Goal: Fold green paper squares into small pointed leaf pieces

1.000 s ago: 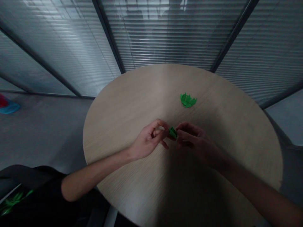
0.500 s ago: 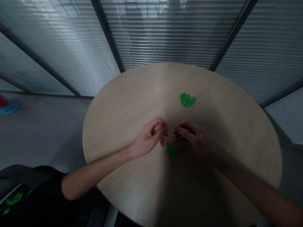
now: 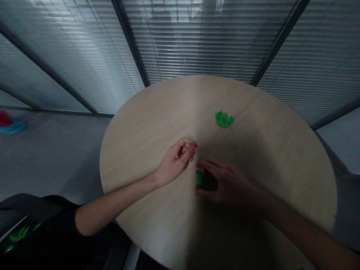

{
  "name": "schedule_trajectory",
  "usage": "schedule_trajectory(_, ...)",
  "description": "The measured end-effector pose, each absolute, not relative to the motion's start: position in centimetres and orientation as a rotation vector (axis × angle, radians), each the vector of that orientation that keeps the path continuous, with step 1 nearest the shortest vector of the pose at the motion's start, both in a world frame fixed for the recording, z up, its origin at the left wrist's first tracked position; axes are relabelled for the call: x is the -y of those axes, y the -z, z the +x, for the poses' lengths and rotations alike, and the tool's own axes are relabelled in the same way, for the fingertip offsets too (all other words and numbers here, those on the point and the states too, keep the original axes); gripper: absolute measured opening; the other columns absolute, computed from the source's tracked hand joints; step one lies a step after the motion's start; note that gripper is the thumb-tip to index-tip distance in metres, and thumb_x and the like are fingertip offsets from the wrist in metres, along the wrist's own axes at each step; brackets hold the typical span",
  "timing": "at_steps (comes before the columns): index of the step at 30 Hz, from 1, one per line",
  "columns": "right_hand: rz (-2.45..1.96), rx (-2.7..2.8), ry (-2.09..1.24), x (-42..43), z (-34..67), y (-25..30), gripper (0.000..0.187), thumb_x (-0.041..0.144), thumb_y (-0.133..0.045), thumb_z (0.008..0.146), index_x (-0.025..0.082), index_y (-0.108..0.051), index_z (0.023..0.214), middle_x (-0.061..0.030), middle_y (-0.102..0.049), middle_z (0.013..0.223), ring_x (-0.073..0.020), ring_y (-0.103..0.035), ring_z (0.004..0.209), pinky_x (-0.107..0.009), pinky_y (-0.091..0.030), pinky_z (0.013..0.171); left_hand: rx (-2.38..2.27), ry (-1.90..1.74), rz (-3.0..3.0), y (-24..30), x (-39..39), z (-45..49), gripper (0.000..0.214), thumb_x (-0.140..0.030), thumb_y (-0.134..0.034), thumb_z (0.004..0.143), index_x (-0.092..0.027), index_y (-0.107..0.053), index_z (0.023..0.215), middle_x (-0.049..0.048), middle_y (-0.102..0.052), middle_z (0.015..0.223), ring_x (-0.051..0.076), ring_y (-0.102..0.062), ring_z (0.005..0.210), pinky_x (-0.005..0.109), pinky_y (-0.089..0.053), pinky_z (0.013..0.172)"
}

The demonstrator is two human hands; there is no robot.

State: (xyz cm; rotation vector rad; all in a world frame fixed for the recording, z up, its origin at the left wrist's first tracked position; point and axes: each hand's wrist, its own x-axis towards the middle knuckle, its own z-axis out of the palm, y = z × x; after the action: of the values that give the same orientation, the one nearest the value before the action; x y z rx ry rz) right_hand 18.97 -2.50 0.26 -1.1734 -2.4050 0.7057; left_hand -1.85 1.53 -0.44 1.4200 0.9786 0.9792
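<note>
A small folded piece of green paper [image 3: 200,179] lies on the round wooden table [image 3: 157,123], partly hidden by my right hand [image 3: 227,183]. That hand's fingers are apart and curve around the piece, and I cannot tell whether they touch it. My left hand [image 3: 177,159] sits just up and left of the piece, with its fingers curled together around nothing visible. Farther back on the tabletop lies a cluster of green paper pieces [image 3: 224,119], shaped like overlapping leaves, with neither hand near it.
Glass panels with slatted blinds [image 3: 202,41] and dark frames stand behind the table. A red and blue object [image 3: 10,126] lies on the grey floor at the left. Black fabric with a green print [image 3: 19,234] fills the lower left corner.
The green piece has left my fingers and lies on the table. My right hand has moved down and around it, and my left hand has drawn back slightly.
</note>
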Motion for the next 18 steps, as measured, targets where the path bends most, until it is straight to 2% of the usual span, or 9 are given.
schedule_trajectory(2, -1.221, 2.437, -0.67, 2.5, 18.8, -0.2, 0.042, 0.037, -0.077, 0.084, 0.022, -0.068, 0.122, -0.0121, -0.072, 0.117, -0.0298, -0.07, 0.095, -0.042, -0.055, 0.081, -0.985, -0.978, 1.418, 0.5, -1.6, -1.9, 0.026, -0.042, -0.058, 0.102, -0.016, -0.059, 0.102, -0.0048, -0.051, 0.066, 0.007, -0.044, 0.049, 0.019, -0.035, 0.044)
schedule_trajectory(6, -1.241, 2.262, -0.78, 2.1, 18.8, 0.1, 0.026, 0.023, -0.069, 0.086, 0.021, -0.07, 0.112, -0.0081, -0.073, 0.105, -0.0188, -0.067, 0.074, -0.035, -0.054, 0.07, -0.978, -0.994, 1.383, 0.7, -1.6, -1.8, 0.025, -0.042, -0.059, 0.101, -0.017, -0.058, 0.099, -0.0048, -0.053, 0.066, 0.006, -0.045, 0.047, 0.018, -0.036, 0.043)
schedule_trajectory(9, -1.26, 1.922, -0.999, 1.7, 18.9, 0.3, 0.024, 0.027, -0.073, 0.086, 0.022, -0.07, 0.109, -0.0047, -0.072, 0.095, -0.0148, -0.064, 0.067, -0.03, -0.054, 0.063, -0.974, -0.983, 1.377, 0.8, -1.6, -1.8, 0.025, -0.042, -0.058, 0.102, -0.017, -0.057, 0.102, -0.0038, -0.056, 0.07, 0.005, -0.047, 0.047, 0.017, -0.041, 0.043)
schedule_trajectory(13, -1.257, 1.498, -1.298, 1.3, 19.0, 0.3, 0.029, 0.037, -0.079, 0.084, 0.023, -0.07, 0.107, -0.0008, -0.07, 0.083, -0.0149, -0.066, 0.067, -0.027, -0.055, 0.059, -0.921, -0.947, 1.394, 0.6, -1.5, -1.7, 0.03, -0.042, -0.058, 0.102, -0.015, -0.057, 0.113, -0.0011, -0.06, 0.076, 0.007, -0.056, 0.054, 0.018, -0.05, 0.047)
schedule_trajectory(18, -1.132, 1.326, -1.398, 1.1, 18.8, 0.0, 0.032, 0.037, -0.084, 0.08, 0.022, -0.069, 0.105, -0.0016, -0.072, 0.089, -0.0146, -0.069, 0.071, -0.028, -0.06, 0.064, -0.798, -0.868, 1.431, 0.0, -1.2, -1.5, 0.03, -0.033, -0.067, 0.096, -0.014, -0.059, 0.117, 0.0004, -0.066, 0.082, 0.008, -0.062, 0.059, 0.019, -0.057, 0.055)
